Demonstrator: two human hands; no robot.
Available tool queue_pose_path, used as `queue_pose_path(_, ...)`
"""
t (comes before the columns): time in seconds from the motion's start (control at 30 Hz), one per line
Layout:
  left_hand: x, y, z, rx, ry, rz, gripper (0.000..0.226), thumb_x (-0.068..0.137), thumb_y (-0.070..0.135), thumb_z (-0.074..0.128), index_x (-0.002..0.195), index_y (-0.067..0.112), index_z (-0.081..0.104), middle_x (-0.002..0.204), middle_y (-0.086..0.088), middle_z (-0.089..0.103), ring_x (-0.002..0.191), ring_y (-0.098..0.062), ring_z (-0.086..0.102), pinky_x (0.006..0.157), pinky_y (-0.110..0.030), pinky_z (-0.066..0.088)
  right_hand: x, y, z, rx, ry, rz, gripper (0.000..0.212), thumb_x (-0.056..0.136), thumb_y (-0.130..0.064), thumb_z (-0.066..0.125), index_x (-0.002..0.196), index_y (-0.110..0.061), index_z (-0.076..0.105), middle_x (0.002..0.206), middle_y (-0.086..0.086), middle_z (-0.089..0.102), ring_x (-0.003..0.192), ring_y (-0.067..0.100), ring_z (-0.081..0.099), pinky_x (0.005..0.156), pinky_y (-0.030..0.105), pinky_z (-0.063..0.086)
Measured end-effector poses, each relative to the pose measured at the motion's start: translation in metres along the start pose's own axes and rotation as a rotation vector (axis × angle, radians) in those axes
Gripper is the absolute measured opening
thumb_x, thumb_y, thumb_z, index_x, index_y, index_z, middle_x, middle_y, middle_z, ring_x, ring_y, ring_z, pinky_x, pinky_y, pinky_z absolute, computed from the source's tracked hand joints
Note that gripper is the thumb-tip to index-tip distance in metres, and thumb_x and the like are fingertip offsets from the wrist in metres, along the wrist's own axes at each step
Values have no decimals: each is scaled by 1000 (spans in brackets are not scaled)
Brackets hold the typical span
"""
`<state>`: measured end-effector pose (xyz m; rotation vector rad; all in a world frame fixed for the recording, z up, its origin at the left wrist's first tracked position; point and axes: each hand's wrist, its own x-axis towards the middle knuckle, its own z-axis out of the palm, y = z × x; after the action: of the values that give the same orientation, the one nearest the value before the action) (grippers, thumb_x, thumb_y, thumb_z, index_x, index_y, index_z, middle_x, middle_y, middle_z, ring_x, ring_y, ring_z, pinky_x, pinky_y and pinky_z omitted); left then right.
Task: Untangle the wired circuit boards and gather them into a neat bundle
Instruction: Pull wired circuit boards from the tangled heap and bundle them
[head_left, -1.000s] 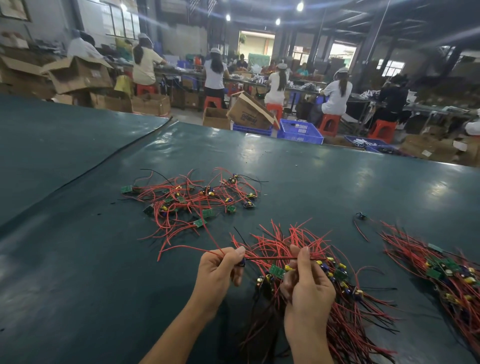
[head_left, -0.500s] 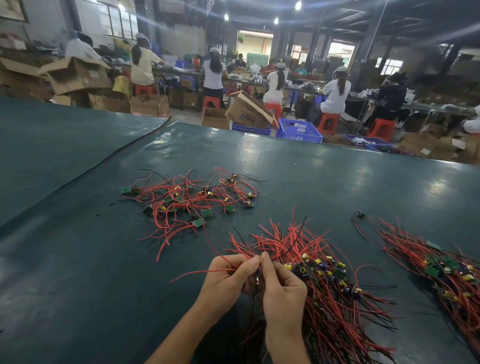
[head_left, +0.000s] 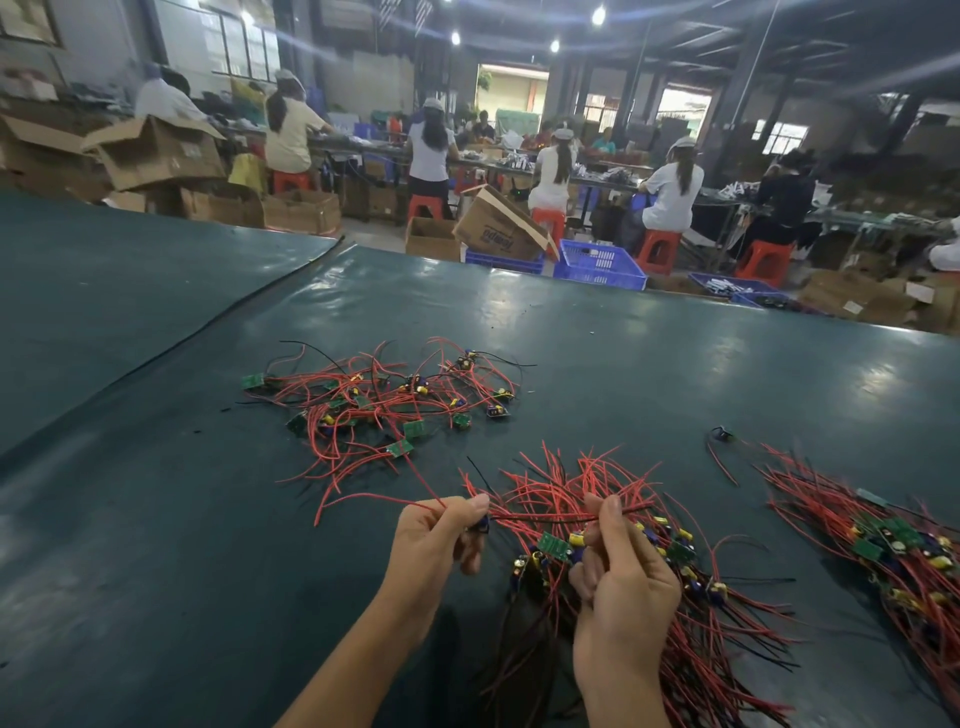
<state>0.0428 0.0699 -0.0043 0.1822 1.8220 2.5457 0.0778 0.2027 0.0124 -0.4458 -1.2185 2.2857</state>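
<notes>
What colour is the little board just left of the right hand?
Green. The head view, the only one, shows the circuit board beside the right hand.

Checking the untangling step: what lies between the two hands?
In the head view, a black wire runs from the left hand to the right hand, with the bundle's red wires and a green board behind it.
</notes>
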Motion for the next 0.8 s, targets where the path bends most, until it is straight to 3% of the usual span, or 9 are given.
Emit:
queue_pose_path(0.17, 2, 0, 2, -28, 23, -244, 32, 66, 38, 73, 52, 12, 62, 55, -9, 58, 44, -16, 51, 44, -22, 42, -3, 3, 2, -3, -48, -42, 29, 81, -30, 63, 59, -14, 74, 61, -2, 66, 37, 3, 27, 37, 17, 23)
queue_pose_path(0.33, 1, -3, 2, 6, -18, -320, 38, 60, 47, 76, 65, 10, 75, 66, -11, 67, 51, -14, 57, 50, -20, 47, -2, 6, 0, -8, -16, -47, 26, 79, -34, 66, 69, -13, 77, 55, -4, 57, 38, 5, 25, 38, 19, 21)
queue_pose_path(0.57, 12, -10, -7, -386, -25, -355, 20, 62, 26, 80, 76, 12, 78, 77, -8, 71, 55, -8, 62, 53, -19, 54, -5, 6, 2, 8, -58, -46, 24, 74, -36, 69, 72, -14, 78, 60, 0, 61, 38, 4, 27, 39, 18, 21)
queue_pose_path(0.7, 15, -12, -10, -489, 73, -358, 20, 61, 30, 79, 70, 13, 76, 72, -4, 69, 53, -9, 61, 51, -21, 53, -10, 7, 4, 20, -175, -61, 51, 63, -65, 76, 80, -16, 79, 64, 3, 63, 39, 5, 34, 39, 16, 27)
queue_pose_path(0.8, 16, -11, -10, -518, 73, -390, 22, 67, 37, 75, 65, 15, 73, 66, 0, 64, 50, -10, 58, 49, -21, 52, -9, 9, 3, 23, -184, -24, 60, 71, -71, 61, 84, -15, 80, 66, 5, 59, 41, 6, 37, 38, 17, 29)
